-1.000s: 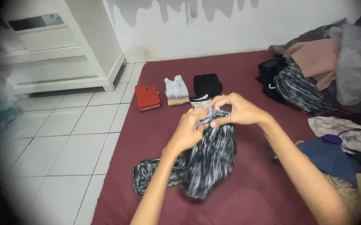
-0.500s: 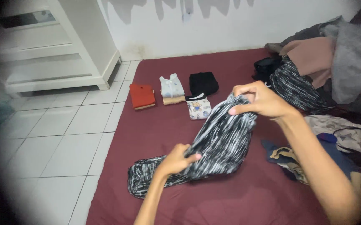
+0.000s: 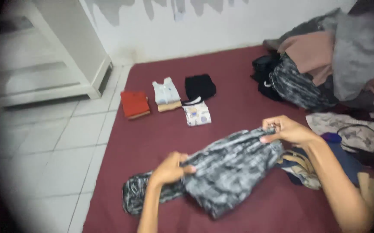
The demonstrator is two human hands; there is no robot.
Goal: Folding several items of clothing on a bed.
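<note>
Both hands grip black-white streaked garment on maroon mat: left hand pinching lower edge, right hand apparently top corner

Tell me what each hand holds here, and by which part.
Both grip the black-and-white streaked garment: right hand at its upper far edge, left hand pinching its near side.
</note>
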